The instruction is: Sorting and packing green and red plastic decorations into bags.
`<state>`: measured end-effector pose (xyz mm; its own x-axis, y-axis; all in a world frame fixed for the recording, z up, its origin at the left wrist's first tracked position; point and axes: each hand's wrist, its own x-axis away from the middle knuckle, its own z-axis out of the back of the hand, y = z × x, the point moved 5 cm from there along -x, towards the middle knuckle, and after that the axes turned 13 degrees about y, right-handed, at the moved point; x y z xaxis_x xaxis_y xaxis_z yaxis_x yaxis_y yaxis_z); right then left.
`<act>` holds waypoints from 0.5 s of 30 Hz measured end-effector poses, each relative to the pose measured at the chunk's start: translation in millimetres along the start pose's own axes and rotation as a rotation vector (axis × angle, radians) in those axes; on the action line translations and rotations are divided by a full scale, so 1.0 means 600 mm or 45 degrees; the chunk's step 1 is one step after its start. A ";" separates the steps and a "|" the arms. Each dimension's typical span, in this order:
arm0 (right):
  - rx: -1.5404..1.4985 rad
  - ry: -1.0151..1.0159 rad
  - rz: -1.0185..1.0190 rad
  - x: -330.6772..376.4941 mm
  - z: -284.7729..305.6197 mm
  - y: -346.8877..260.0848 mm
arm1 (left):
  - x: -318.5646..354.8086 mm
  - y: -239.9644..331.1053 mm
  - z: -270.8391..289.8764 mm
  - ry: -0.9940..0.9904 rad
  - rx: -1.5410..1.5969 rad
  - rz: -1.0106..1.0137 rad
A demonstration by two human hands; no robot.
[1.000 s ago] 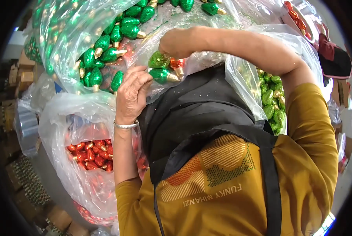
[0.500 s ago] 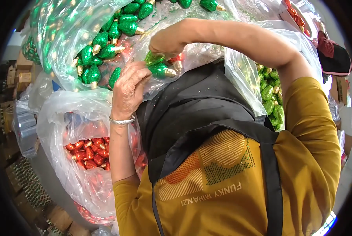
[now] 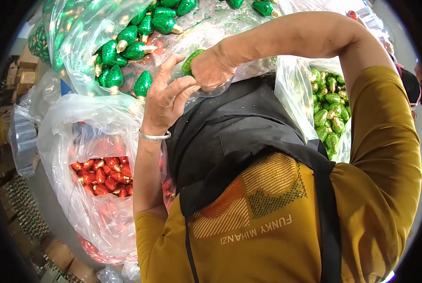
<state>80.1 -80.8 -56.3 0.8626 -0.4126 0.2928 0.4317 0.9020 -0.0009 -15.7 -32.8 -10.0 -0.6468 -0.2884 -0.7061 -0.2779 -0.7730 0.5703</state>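
A light green glitter bulb ornament shows at the left edge of my right hand. The fingers of that hand are curled around it, and its base is hidden. My left hand, with a silver bangle at the wrist, is close beside. Its fingers are apart, one pointing up, another reaching to the underside of my right hand; nothing shows between them. Dark green glitter bulb ornaments with gold screw bases lie in and on clear plastic ahead of my hands. A single dark green bulb rests just left of my left hand.
An open plastic bag of red bulbs stands to the left. On the right, another plastic bag holds light green bulbs. A black apron covers my lap. Cardboard boxes are stacked at the far left.
My left hand's fingers have spread from a bunched pose. My right hand has turned and moved lower, keeping the light green bulb. A red and a dark green bulb beneath it are now hidden.
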 end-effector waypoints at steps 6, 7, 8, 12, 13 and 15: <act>0.205 -0.145 0.096 -0.019 -0.017 -0.012 | 0.003 0.003 -0.005 -0.021 0.088 0.010; 0.209 -0.148 0.097 -0.019 -0.015 -0.013 | 0.005 0.007 -0.003 -0.036 0.079 0.016; 0.160 -0.156 0.082 -0.018 -0.015 -0.015 | 0.008 0.010 -0.002 -0.052 0.069 0.024; -0.126 -0.109 -0.096 -0.001 0.011 0.006 | 0.000 0.003 0.003 -0.041 0.024 0.025; -0.324 -0.035 -0.255 0.004 0.020 0.022 | -0.002 -0.001 0.005 -0.035 0.008 0.024; -0.519 0.042 -0.410 0.010 0.020 0.044 | -0.005 -0.007 0.009 -0.038 0.008 0.022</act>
<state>93.5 -58.1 -43.2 0.6740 -0.6710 0.3089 0.7387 0.6085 -0.2899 -16.3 -25.7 -8.2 -0.6724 -0.2846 -0.6833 -0.2707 -0.7646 0.5849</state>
